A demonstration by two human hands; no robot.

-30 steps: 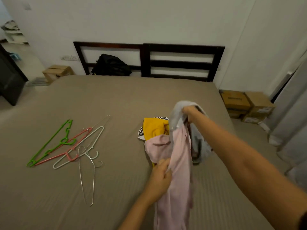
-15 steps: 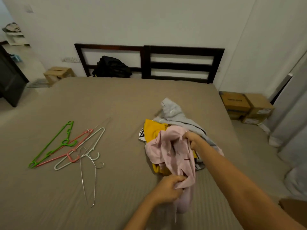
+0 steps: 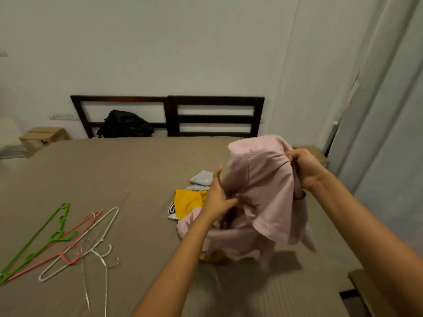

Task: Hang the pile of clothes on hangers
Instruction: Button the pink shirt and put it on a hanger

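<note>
Head view: the step in hand appears to be separating one garment from the pile and orienting it, ahead of fitting a hanger. The pink shirt (image 3: 263, 191) is held up over the bed (image 3: 137, 170), its lower part trailing onto the pile of clothes (image 3: 194, 202), which lies right of centre on the bed and includes a yellow garment (image 3: 187, 201) and a grey garment (image 3: 202, 177). The right hand (image 3: 305, 168) is closed on a bunched upper edge of the shirt. The left hand (image 3: 218, 197) pinches the fabric lower down with thumb and fingers, the remaining fingers extended. The hangers lie together on the left of the bed, well apart from the pile: a green hanger (image 3: 36, 241), a pink hanger (image 3: 64, 245), a white hanger (image 3: 82, 245) and a wire hanger (image 3: 100, 266). No garment is on a hanger yet. The next move likely calls for locating the collar and shoulders, freeing one hand, and reaching left for a hanger.
</note>
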